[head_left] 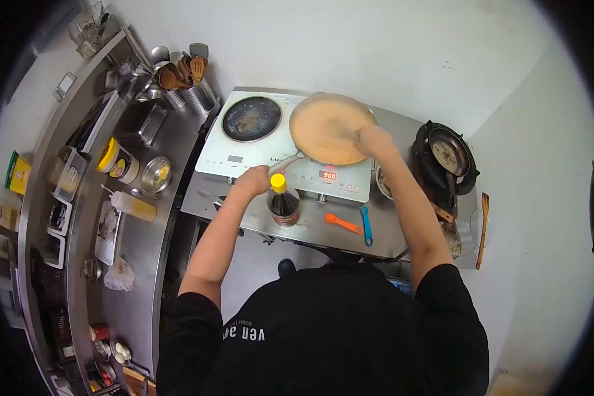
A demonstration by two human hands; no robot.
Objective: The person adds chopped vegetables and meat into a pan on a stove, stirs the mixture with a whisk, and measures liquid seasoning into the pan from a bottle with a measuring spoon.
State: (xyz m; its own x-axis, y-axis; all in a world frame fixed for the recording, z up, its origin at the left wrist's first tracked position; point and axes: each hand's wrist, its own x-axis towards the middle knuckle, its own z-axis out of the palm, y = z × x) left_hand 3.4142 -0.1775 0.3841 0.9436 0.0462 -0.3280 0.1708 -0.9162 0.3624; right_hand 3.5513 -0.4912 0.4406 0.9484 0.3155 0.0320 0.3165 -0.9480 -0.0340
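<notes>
My left hand point(252, 181) is closed around the handle point(285, 164) of a frying pan point(338, 163) on the right side of the induction cooktop point(297, 175). An orange-tan sauce point(317, 135) covers the pan's bottom. Over its right side, my right hand point(375, 141) is closed on a utensil blurred by motion, its kind unclear. A dark bottle with a yellow cap point(284, 206) stands just below my left hand. On the counter lie an orange measuring spoon point(343, 223) and a blue one point(366, 226).
A dark pan point(251, 119) sits on the left cooking zone. To the right, another pan point(450, 152) rests on a black burner. On the left side counter are a utensil holder point(200, 98), a yellow-lidded tub point(119, 160), a metal bowl point(156, 175) and a squeeze bottle point(133, 205).
</notes>
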